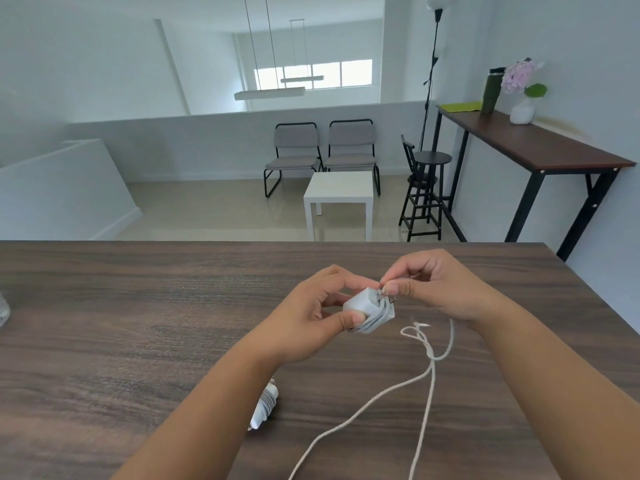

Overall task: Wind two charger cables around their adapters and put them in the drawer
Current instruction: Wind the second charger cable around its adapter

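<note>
Above the dark wood desk (pixel 138 306), the left hand (pixel 311 313) grips a white charger adapter (pixel 367 306) with several turns of cable already around it, thumb pressed on its near side. The right hand (pixel 433 285) pinches the white cable (pixel 426 375) right beside the adapter's metal prongs; the loose length trails across the desk toward the near edge. A second adapter (pixel 265 407), fully wound, lies on the desk, partly hidden by the left forearm.

Two adapters are seen: one (pixel 369 311) held between the fingers, one (pixel 265 407) below the left wrist. Two hands (pixel 320 315) (pixel 440 285), two grey chairs (pixel 292 154) (pixel 351 150), one stool (pixel 431 188) are counted.
</note>
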The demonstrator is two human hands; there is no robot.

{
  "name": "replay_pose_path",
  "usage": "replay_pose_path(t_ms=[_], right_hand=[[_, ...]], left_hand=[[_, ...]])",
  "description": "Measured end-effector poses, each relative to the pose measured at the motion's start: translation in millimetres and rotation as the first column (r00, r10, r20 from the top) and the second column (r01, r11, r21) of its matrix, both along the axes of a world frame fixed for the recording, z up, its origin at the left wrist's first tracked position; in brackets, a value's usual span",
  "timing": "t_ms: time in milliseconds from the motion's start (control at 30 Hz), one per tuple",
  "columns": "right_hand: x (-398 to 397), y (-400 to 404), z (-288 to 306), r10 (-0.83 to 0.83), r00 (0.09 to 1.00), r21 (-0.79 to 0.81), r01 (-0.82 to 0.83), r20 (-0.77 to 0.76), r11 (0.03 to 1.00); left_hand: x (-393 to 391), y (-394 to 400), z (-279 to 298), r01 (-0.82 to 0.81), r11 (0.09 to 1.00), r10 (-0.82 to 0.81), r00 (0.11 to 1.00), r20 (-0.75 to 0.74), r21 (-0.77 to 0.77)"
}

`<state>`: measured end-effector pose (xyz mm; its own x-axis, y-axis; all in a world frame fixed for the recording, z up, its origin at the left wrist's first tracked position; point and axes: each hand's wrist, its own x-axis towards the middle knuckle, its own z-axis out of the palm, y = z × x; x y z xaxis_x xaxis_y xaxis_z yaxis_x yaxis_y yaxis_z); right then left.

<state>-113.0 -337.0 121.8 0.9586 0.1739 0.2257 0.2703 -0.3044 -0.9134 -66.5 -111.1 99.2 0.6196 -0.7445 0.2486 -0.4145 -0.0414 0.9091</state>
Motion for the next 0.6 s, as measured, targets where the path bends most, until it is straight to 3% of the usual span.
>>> replay_pose_path(t_ms=[167, 267, 333, 433, 500, 600], right_hand=[[1, 13, -16, -0.049, 0.984, 0.336, 0.106, -0.173, 0.936], [6, 22, -29, -0.116, 0.964, 0.523, 0.227, -0.238, 0.821], [6, 33, -32, -0.180, 0.953, 0.600, 0.295, -0.245, 0.744], [3, 47, -35, -0.333, 0.926, 0.631, 0.367, -0.178, 0.683], [1, 54, -39, -0.424, 0.901, 0.596, 0.391, -0.093, 0.701], [-4, 55, -45, -0.505, 0.862, 0.457, 0.434, 0.040, 0.776]], left_hand=[[1, -6, -10, -0.035, 0.991, 0.023, 0.995, -0.094, -0.126], [0, -22, -20, -0.169, 0.943, 0.069, 0.942, -0.329, -0.286], [-2, -36, -26, -0.346, 0.851, 0.092, 0.839, -0.537, -0.395], [0, -50, -28, -0.590, 0.713, 0.131, 0.643, -0.755, -0.379], [2, -54, -27, -0.648, 0.688, 0.134, 0.555, -0.821, -0.327], [-2, -54, -26, -0.612, 0.749, 0.194, 0.568, -0.800, -0.253]])
